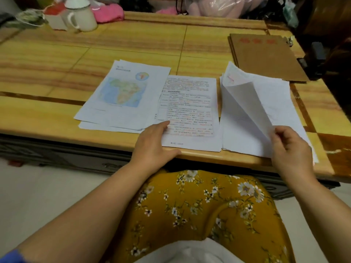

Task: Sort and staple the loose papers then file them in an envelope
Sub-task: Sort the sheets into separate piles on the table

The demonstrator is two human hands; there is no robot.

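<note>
Looking down from my head camera, I see three piles of paper along the near edge of the wooden table point(133, 40). My left hand point(153, 143) lies flat with its fingers straight, the fingertips pressing the lower left corner of the middle pile point(190, 111), a stack of sheets with printed text in black and red. Just to the left of it, partly tucked under its edge, sits the map pile point(121, 95), whose top page shows a coloured map. My right hand point(290, 147) pinches the near corner of a lifted sheet point(245, 107) between thumb and fingers, curling it up off the right pile point(239, 137), which lies just beside the middle one. Behind the right pile rest the brown envelopes point(266, 57), stacked flat near the table's right edge. At the far left corner stands a white mug point(81, 16), with a pink cloth point(108, 13) beside it.
</note>
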